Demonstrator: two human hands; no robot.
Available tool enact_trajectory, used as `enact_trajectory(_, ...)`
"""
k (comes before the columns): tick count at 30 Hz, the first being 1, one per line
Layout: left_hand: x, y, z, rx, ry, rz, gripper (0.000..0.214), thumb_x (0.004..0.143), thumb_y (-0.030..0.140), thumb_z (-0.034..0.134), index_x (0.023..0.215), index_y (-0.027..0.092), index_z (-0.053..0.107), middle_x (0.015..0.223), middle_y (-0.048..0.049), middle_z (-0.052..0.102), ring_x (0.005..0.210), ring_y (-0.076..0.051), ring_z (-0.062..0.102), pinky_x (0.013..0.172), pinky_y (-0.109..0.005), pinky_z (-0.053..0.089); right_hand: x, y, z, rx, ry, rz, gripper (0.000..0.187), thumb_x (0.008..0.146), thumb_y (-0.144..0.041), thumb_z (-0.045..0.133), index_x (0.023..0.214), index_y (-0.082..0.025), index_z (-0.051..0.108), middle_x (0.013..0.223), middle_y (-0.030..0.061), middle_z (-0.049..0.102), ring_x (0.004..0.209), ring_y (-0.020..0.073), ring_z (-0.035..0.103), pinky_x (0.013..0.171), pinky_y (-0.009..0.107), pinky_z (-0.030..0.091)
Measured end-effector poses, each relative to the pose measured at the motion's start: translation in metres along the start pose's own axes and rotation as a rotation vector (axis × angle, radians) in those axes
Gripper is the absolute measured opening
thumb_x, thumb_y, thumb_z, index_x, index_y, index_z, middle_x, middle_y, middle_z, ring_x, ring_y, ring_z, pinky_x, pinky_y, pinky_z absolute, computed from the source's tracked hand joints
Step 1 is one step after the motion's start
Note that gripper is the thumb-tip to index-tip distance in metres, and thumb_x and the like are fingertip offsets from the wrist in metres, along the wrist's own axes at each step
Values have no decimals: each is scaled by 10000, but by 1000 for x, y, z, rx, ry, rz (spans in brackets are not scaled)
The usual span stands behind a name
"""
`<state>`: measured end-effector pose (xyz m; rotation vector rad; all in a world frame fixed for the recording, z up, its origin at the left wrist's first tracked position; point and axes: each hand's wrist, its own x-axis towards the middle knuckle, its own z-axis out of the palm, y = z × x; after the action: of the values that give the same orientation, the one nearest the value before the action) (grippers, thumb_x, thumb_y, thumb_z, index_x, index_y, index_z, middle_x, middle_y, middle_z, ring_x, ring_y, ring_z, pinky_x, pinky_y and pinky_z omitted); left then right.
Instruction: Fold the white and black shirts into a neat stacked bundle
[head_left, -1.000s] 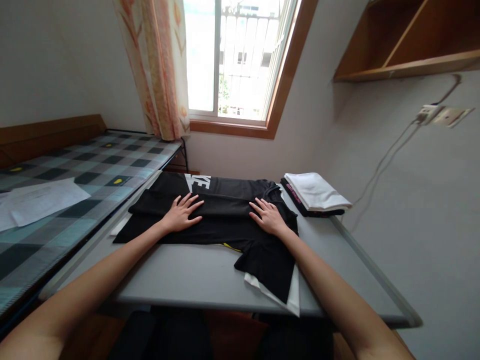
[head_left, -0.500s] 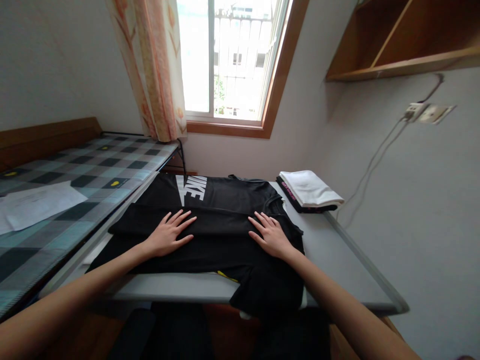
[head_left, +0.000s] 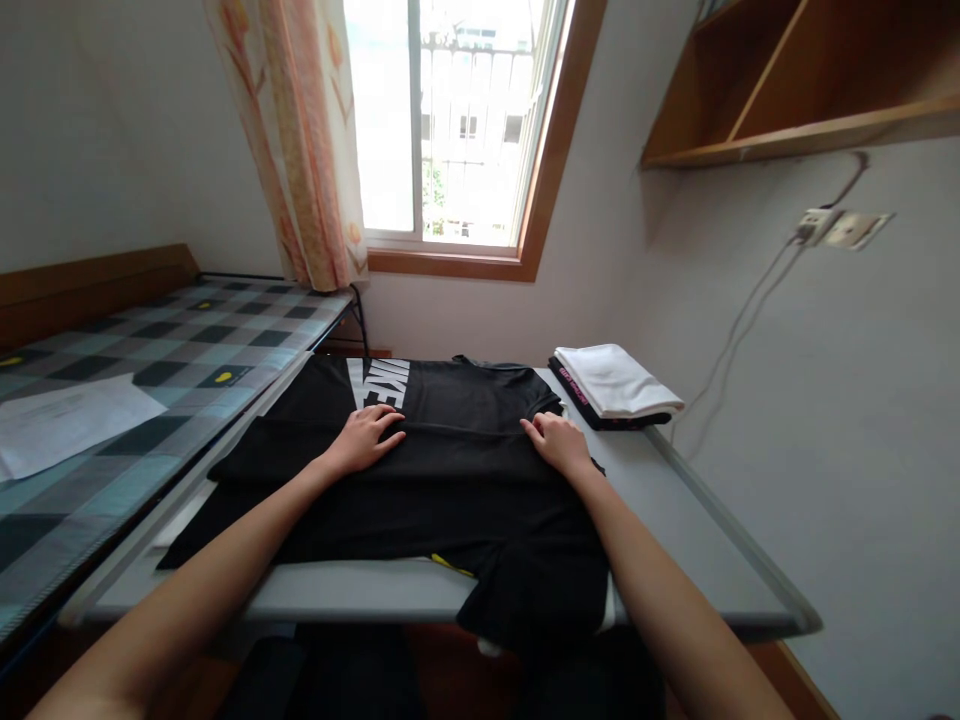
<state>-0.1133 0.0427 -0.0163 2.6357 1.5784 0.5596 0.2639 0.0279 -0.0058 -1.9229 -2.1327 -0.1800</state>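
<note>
A black T-shirt point(head_left: 450, 490) with a white NIKE print point(head_left: 386, 380) lies on the light table, its near side folded over in a long strip. My left hand point(head_left: 365, 438) rests on the shirt at the fold's far edge, just below the print. Its fingers are slightly bent, with the thumb apart and nothing visibly gripped. My right hand point(head_left: 559, 440) touches the same fold near the collar, fingers bent and spread on the cloth. One sleeve point(head_left: 525, 595) hangs over the table's near edge, and a bit of yellow shows under the hem side.
Folded clothes, a white one point(head_left: 615, 380) on a black one, lie at the table's back right. A bed point(head_left: 150, 350) with a checked cover and paper sheets point(head_left: 82, 420) stands left. A shelf point(head_left: 795, 140) and a socket with a cable point(head_left: 817, 228) are on the right wall.
Both my hands have slid away from me to the fold's far edge, and their fingers, flat and spread before, are now more bent. The camera view has shifted slightly.
</note>
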Motion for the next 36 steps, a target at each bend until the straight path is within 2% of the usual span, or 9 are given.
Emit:
enact_trajectory(5,-8,-7,6,-37,-4,22,477,918,521,434,1271,241,590,1343,-80,551,1252,-270,487,1067,-444,363,0,21,3,91,107,2,462,953,-505,367,720,-205,631,847,88,660,891,259,608,791,369,397)
enact_trajectory(8,-10,-10,5,-63,-4,27,479,909,530,445,1269,249,591,1350,-73,553,1276,-260,471,1088,-438,350,3,32,5,313,219,65,509,910,-589,359,724,-204,634,859,109,662,843,252,615,757,353,432)
enact_trajectory(10,-10,-10,4,-76,4,22,473,904,528,451,1263,254,594,1338,-69,564,1269,-254,480,1086,-434,357,4,38,5,461,241,141,509,879,-614,381,747,-196,640,817,112,674,756,232,624,713,331,452)
enact_trajectory(13,-10,-9,2,-86,5,16,471,903,524,454,1250,243,603,1318,-76,579,1244,-253,505,1075,-427,373,2,50,1,554,134,228,472,810,-617,482,708,-188,650,717,97,683,687,224,629,666,317,458)
enact_trajectory(16,-9,-9,1,-97,0,22,471,900,520,453,1232,229,617,1309,-83,585,1231,-254,517,1068,-423,385,-2,63,-6,652,-91,189,438,718,-605,605,677,-175,677,700,84,694,681,222,634,621,302,461)
enact_trajectory(18,-9,-9,1,-103,-1,26,469,900,518,451,1225,226,621,1313,-84,582,1234,-253,515,1070,-420,384,-4,71,-10,738,-173,164,437,669,-593,664,705,-158,697,703,77,699,667,210,628,587,287,460)
enact_trajectory(26,-10,-8,-4,-70,-3,13,420,899,497,451,1176,240,633,1274,-73,592,1184,-250,531,1026,-411,403,-4,78,-8,816,-242,169,393,561,-515,757,680,-143,706,640,47,678,603,172,584,566,278,443)
enact_trajectory(30,-11,-18,-16,27,10,-136,334,889,469,453,995,243,674,1086,-74,633,1058,-267,561,905,-423,443,-4,77,-6,811,-214,167,389,603,-527,718,686,-147,700,624,42,659,595,165,569,555,272,428)
enact_trajectory(36,-14,-51,-28,109,-26,-310,348,887,511,424,845,223,617,922,-62,647,924,-247,599,789,-360,440,-3,78,-2,739,-187,149,403,612,-557,697,676,-159,686,621,37,642,611,173,567,551,271,432)
